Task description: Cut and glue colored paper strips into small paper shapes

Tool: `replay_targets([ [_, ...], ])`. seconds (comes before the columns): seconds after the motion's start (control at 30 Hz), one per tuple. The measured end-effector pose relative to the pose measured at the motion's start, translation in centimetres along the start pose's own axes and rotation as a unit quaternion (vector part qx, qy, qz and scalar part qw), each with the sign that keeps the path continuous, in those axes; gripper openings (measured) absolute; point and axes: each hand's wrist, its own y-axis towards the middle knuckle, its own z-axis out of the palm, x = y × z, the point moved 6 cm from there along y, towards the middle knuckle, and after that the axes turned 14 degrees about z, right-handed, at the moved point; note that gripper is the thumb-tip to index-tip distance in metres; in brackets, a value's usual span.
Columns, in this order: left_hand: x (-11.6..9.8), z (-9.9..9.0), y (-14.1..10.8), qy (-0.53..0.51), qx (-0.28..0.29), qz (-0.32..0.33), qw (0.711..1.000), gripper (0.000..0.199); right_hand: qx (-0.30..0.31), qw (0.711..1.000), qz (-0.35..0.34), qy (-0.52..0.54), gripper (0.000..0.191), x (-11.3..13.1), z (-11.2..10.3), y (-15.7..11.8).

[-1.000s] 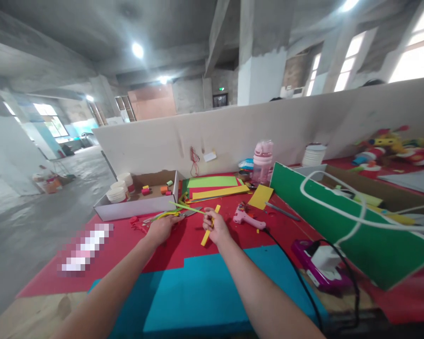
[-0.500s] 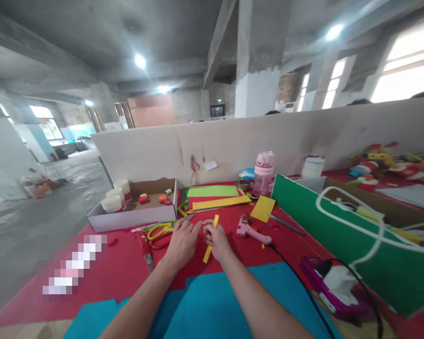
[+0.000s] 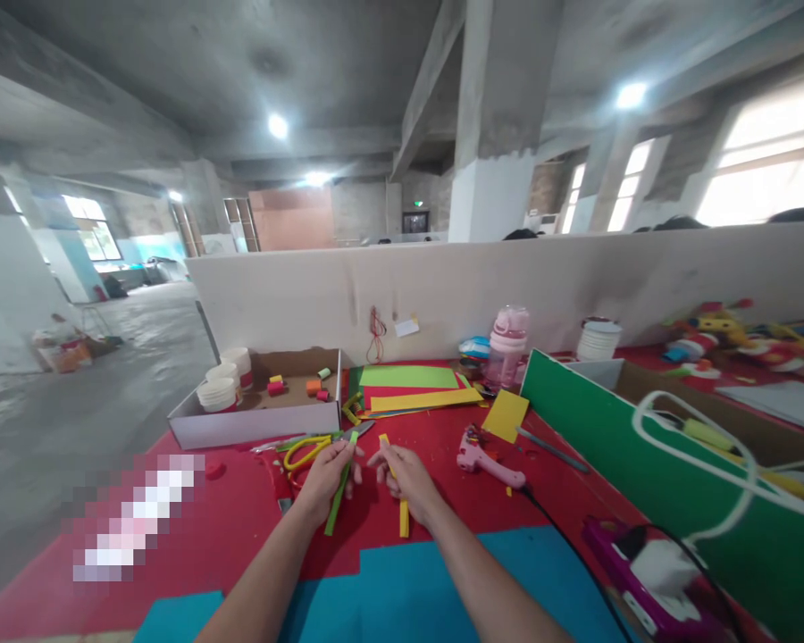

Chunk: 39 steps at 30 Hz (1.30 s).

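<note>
My left hand (image 3: 330,476) is closed on a narrow green strip (image 3: 337,503), which slants down toward me over the red tabletop (image 3: 255,545). A yellow strip (image 3: 404,518) runs through the fingers of my right hand (image 3: 406,478), its lower end hanging below the palm. The two hands are side by side, a small gap apart. Just beyond my left hand lie yellow-handled scissors (image 3: 306,451), their blades pointing right. A pink glue gun (image 3: 489,463) rests to the right of my right hand. Blue sheets (image 3: 429,572) are spread under my forearms.
An open box (image 3: 255,429) with paper cups (image 3: 218,394) and small coloured rolls stands back left. Green and yellow sheets (image 3: 408,377) lie at the back, near a pink bottle (image 3: 507,348). On the right are a green-sided box (image 3: 596,429), a purple power strip (image 3: 649,580) and cables.
A green strip now shows in my left hand, which was empty-looking near the scissors before. My right hand has turned its yellow strip, and the view has shifted slightly.
</note>
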Motion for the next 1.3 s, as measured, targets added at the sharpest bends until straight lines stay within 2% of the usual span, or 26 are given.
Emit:
replay_targets([
  [0.1, -0.3, 0.0, -0.1, -0.019, 0.005, 0.017, 1.0, 0.057, -0.01, 1.0, 0.007, 0.007, 0.053, -0.1, 0.0, -0.1],
  [0.2, -0.5, 0.7, -0.6, -0.017, 0.043, 0.022, 0.999, 0.072, -0.042, 0.999, 0.015, 0.017, 0.053, -0.3, -0.3, 0.0],
  [0.27, -0.2, 1.9, -1.1, -0.024, 0.083, 0.009, 0.996, 0.074, -0.031, 0.999, 0.021, 0.017, 0.049, -0.5, -0.1, 0.1],
  [0.37, 0.3, 3.7, -1.5, -0.015, 0.102, -0.004, 0.995, 0.075, -0.025, 0.999, 0.014, 0.013, 0.045, -0.8, -0.1, 0.4],
  [0.43, 0.0, 4.1, -1.4, 0.022, 0.113, 0.009, 0.993, 0.071, -0.045, 0.999, 0.004, 0.015, 0.045, -1.0, -0.4, 0.6],
  [0.5, -1.5, 2.6, -0.9, 0.118, 0.099, 0.05, 0.987, 0.063, -0.072, 0.997, -0.01, 0.021, 0.045, -1.0, -0.7, 0.7],
  [0.53, -2.8, 0.9, -0.7, 0.206, 0.066, 0.089, 0.972, 0.058, -0.083, 0.996, -0.017, 0.025, 0.045, -1.0, -0.8, 0.7],
  [0.57, -4.4, -1.5, -0.7, 0.313, 0.018, 0.116, 0.943, 0.052, -0.09, 0.995, -0.022, 0.026, 0.046, -0.9, -0.9, 0.7],
  [0.6, -5.9, -4.3, -0.8, 0.422, -0.042, 0.117, 0.898, 0.047, -0.093, 0.995, -0.025, 0.023, 0.046, -0.9, -0.9, 0.6],
  [0.67, -8.2, -10.1, -1.7, 0.606, -0.135, 0.059, 0.782, 0.045, -0.095, 0.995, -0.026, 0.006, 0.045, -0.8, -0.9, 0.5],
  [0.7, -8.8, -12.8, -2.4, 0.661, -0.169, 0.009, 0.731, 0.043, -0.095, 0.995, -0.026, -0.006, 0.044, -0.8, -0.8, 0.5],
  [0.73, -8.7, -15.1, -2.9, 0.69, -0.174, -0.047, 0.701, 0.041, -0.093, 0.995, -0.026, -0.017, 0.043, -0.8, -0.7, 0.5],
  [0.8, -7.4, -18.1, -3.8, 0.708, -0.144, -0.123, 0.681, 0.037, -0.089, 0.995, -0.027, -0.028, 0.043, -0.8, -0.7, 0.4],
  [0.87, -6.0, -19.3, -4.2, 0.717, -0.12, -0.134, 0.673, 0.038, -0.08, 0.996, -0.027, -0.03, 0.043, -0.9, -0.6, 0.5],
  [0.97, -4.5, -19.5, -4.2, 0.727, -0.107, -0.115, 0.668, 0.04, -0.069, 0.997, -0.019, -0.023, 0.044, -1.0, -0.6, 0.6],
  [1.13, -4.5, -19.4, -3.9, 0.719, -0.096, -0.089, 0.683, 0.033, -0.04, 0.999, -0.014, 0.02, 0.049, -0.8, -0.4, 0.4],
  [1.23, -5.9, -18.2, -3.5, 0.711, -0.126, -0.087, 0.687, 0.031, -0.037, 0.999, -0.017, 0.025, 0.052, -0.7, -0.2, 0.2],
  [1.3, -7.0, -15.7, -2.4, 0.697, -0.118, -0.033, 0.707, 0.03, -0.037, 0.999, -0.017, 0.017, 0.053, -0.8, -0.2, 0.2],
])
